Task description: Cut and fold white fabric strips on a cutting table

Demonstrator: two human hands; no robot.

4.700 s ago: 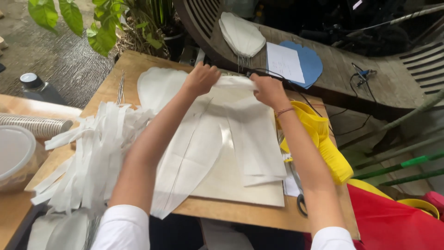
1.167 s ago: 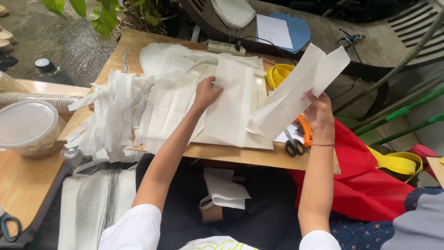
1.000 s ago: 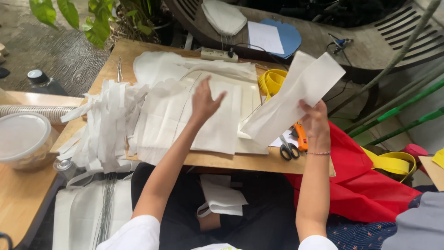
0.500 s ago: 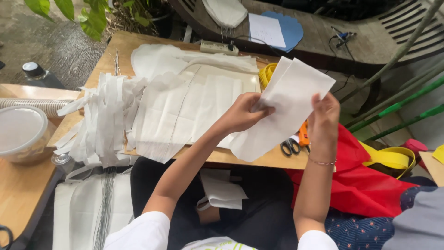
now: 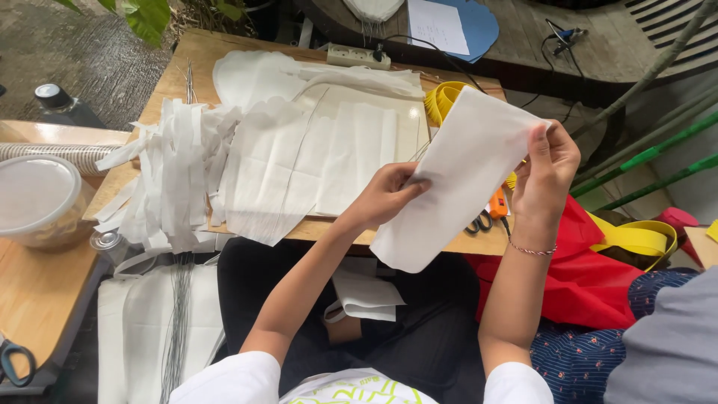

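White fabric piece (image 5: 460,179): held up in the air over the near edge of the wooden surface (image 5: 187,63), tilted, its lower corner hanging past that edge toward the lap.

Left hand (image 5: 385,196): at the fabric piece's left edge, fingers pressed together in a pinch on it, thumb on the upper face.

Right hand (image 5: 547,168): at the fabric piece's upper right corner, fingers curled and pinching that corner; thin bracelet (image 5: 532,250) on the wrist.

Flat stack of white fabric panels (image 5: 314,161): on the surface, just left of the fabric piece, lying side by side.

Heap of white strips (image 5: 168,179): left of the panels, draped over the surface's edge.

Scissors with orange handles (image 5: 490,213): on the surface, mostly hidden under the fabric piece, beside the right wrist.

Yellow tape roll (image 5: 441,101): behind the fabric piece, partly covered.

Clear lidded container (image 5: 37,202): far left of the fabric piece, on a second wooden surface.

Red cloth (image 5: 580,269): below the right forearm.
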